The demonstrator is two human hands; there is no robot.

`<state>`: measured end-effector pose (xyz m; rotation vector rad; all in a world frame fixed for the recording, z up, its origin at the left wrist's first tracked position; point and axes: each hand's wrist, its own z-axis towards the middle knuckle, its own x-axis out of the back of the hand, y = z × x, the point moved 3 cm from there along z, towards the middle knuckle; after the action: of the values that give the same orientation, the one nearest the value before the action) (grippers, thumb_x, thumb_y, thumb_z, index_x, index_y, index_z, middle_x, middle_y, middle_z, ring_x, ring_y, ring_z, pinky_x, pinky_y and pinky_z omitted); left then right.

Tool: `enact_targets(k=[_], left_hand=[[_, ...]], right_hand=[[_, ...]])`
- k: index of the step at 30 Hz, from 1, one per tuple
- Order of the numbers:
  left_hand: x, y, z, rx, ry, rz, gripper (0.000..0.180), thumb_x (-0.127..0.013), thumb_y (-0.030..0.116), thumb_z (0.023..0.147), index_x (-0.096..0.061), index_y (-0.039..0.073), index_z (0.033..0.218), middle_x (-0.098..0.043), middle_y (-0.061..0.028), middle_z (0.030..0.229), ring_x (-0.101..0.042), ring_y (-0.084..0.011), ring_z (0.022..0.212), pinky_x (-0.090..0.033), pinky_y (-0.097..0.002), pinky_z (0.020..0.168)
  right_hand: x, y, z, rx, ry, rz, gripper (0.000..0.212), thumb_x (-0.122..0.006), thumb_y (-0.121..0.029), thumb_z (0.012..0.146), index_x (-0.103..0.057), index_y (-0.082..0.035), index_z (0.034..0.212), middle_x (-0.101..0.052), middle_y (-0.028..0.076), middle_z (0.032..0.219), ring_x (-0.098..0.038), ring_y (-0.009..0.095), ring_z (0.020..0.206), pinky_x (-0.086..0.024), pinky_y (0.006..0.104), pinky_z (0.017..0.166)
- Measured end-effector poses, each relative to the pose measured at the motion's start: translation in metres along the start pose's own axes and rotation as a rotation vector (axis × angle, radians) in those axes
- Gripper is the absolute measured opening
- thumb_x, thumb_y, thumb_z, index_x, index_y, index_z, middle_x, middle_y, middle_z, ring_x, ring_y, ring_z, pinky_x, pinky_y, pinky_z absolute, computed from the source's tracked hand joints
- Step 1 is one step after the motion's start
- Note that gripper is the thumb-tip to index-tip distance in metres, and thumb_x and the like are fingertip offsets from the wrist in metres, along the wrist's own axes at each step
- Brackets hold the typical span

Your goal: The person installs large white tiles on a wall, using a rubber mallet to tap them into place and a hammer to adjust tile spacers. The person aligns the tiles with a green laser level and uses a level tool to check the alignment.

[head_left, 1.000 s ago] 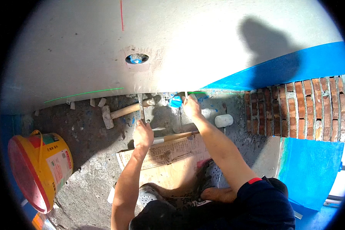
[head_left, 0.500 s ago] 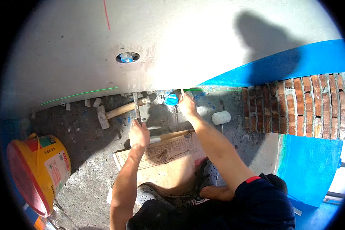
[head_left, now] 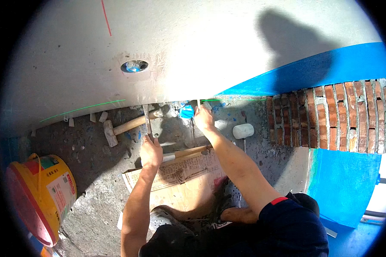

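My left hand [head_left: 151, 152] is closed around a flat grey metal bar [head_left: 147, 121]; its far end reaches the lower edge of the pale wall panel [head_left: 73, 55]. At that same edge, farther right, my right hand [head_left: 204, 119] pinches a thin light-coloured strip [head_left: 198, 103] that stands up against the panel. Most of the strip is hidden by the fingers. Just left of those fingers, a blue round cap-like piece [head_left: 187, 112] sits on the rough floor. Left of the bar, a hammer with a wooden handle [head_left: 131, 124] lies on the ground, its handle passing behind the bar.
A white-headed mallet [head_left: 243, 131] stands right of my right forearm, near a brick pillar [head_left: 330, 118]. A yellow bucket [head_left: 62, 188] is tipped over at left. Cardboard [head_left: 180, 192] lies by my feet. Small white blocks [head_left: 103, 116] line the panel's base; a hole [head_left: 134, 66] pierces it.
The whole view has shifted slightly, so everything appears a little farther left. Both hands keep their grips and their places at the panel's edge.
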<state>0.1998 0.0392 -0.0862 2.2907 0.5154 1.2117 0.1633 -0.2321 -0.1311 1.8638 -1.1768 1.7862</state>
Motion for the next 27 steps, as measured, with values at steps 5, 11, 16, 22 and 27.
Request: enact_targets(k=[5,11,16,22,27], left_hand=[[-0.006,-0.004,0.005,-0.014,0.018,0.036,0.041,-0.051,0.026,0.097,-0.047,-0.008,0.12,-0.066,-0.0317,0.09,-0.066,-0.0468,0.088,-0.053,-0.0509,0.079],[-0.009,-0.007,0.004,-0.027,0.042,0.009,0.042,-0.051,0.026,0.096,-0.048,-0.009,0.119,-0.066,-0.0326,0.09,-0.065,-0.0477,0.087,-0.053,-0.0517,0.078],[-0.01,-0.005,0.005,-0.013,0.031,0.011,0.042,-0.051,0.026,0.096,-0.048,-0.009,0.119,-0.065,-0.0331,0.092,-0.065,-0.048,0.088,-0.052,-0.0521,0.08],[-0.01,-0.01,0.005,-0.031,0.049,-0.007,0.042,-0.051,0.026,0.096,-0.048,-0.009,0.12,-0.065,-0.0328,0.092,-0.065,-0.0478,0.087,-0.051,-0.0522,0.081],[-0.004,-0.002,0.001,-0.018,0.042,-0.019,0.042,-0.051,0.025,0.096,-0.048,-0.009,0.119,-0.065,-0.0324,0.091,-0.065,-0.0475,0.087,-0.052,-0.0523,0.079]], right_hand=[[-0.001,0.003,0.0,-0.057,0.013,0.054,0.029,-0.049,-0.03,0.097,-0.059,-0.003,0.098,-0.067,0.025,0.094,-0.066,0.045,0.09,-0.053,0.0528,0.079],[0.002,0.004,0.0,-0.011,0.014,0.045,0.029,-0.051,-0.03,0.097,-0.058,-0.002,0.097,-0.067,0.026,0.092,-0.066,0.045,0.088,-0.053,0.0536,0.078],[0.003,0.005,0.001,-0.028,-0.003,0.083,0.029,-0.051,-0.03,0.097,-0.059,-0.002,0.096,-0.066,0.027,0.089,-0.065,0.046,0.085,-0.053,0.0541,0.077],[0.004,-0.001,-0.001,-0.055,-0.004,0.09,0.031,-0.051,-0.031,0.097,-0.06,-0.001,0.097,-0.066,0.028,0.088,-0.064,0.048,0.085,-0.053,0.0541,0.076],[0.003,0.004,-0.002,-0.04,0.022,0.101,0.028,-0.051,-0.03,0.097,-0.059,-0.003,0.092,-0.067,0.024,0.084,-0.066,0.044,0.082,-0.053,0.0536,0.073]])
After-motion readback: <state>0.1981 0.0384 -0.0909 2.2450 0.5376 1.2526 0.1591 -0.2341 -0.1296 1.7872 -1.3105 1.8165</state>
